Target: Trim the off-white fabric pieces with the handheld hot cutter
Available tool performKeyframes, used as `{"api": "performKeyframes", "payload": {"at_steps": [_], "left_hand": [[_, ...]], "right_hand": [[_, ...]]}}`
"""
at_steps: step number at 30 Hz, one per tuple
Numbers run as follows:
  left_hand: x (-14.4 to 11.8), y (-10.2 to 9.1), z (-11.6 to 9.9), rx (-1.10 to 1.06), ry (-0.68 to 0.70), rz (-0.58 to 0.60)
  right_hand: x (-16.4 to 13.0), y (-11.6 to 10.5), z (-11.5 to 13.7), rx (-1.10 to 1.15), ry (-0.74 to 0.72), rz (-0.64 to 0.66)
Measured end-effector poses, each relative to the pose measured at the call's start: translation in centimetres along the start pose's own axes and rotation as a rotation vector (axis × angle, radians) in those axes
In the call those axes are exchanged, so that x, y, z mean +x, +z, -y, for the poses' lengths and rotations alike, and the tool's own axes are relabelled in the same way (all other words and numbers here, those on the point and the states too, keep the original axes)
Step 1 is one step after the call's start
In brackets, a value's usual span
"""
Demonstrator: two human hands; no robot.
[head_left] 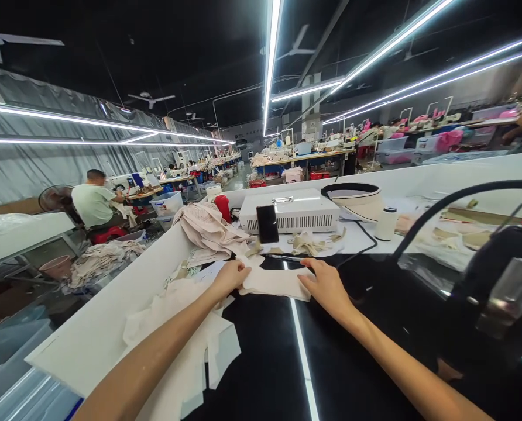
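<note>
The black-topped desk spreads before me; a heap of pale fabric pieces lies on its left; a white vented box stands at the far side; a pale cloth strip lies between my 2 hands, long axis left to right; my left hand pinches its left end; my right hand, fingers parted, touches its right end, how firmly I cannot tell; neither is nearer; a dark phone stands beyond; I can read no brand, label or writing.
</note>
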State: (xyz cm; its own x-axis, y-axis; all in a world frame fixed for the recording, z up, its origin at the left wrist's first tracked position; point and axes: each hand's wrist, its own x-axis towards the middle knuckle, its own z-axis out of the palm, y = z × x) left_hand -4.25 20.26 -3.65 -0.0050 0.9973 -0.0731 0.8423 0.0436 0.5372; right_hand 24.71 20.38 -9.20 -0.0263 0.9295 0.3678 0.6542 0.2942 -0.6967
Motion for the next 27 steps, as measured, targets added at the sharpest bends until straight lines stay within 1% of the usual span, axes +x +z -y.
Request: {"api": "performKeyframes", "payload": {"at_steps": [3,6,9,12,15,18,22,27], "left_hand": [[-2.4,-2.6,-0.3,0.069,0.067,-0.020],[-6.2,-5.9,0.2,0.181,0.122,-0.060],[-10.3,-8.5,1.5,0.310,0.104,-0.071],[-13.5,-9.8,2.9,0.398,0.046,-0.077],[-15.5,-10.1,4.0,0.432,-0.010,-0.072],[-16.5,-9.7,4.7,0.424,-0.038,-0.064],[-16.7,-8.6,5.4,0.386,-0.055,-0.066],[-16.3,-7.5,6.0,0.347,-0.032,-0.081]], "right_hand": [[-1.4,-0.4,0.9,0.014,-0.054,-0.004],[-3.2,-0.7,2.1,0.068,-0.095,0.019],[-5.1,-0.7,3.3,0.133,-0.107,0.051],[-6.6,-0.5,4.4,0.189,-0.096,0.084],[-7.8,-0.1,5.4,0.227,-0.079,0.120],[-8.9,0.1,6.0,0.255,-0.076,0.154],[-10.0,0.0,6.7,0.269,-0.070,0.192],[-10.7,-0.1,7.8,0.276,-0.076,0.247]]}}
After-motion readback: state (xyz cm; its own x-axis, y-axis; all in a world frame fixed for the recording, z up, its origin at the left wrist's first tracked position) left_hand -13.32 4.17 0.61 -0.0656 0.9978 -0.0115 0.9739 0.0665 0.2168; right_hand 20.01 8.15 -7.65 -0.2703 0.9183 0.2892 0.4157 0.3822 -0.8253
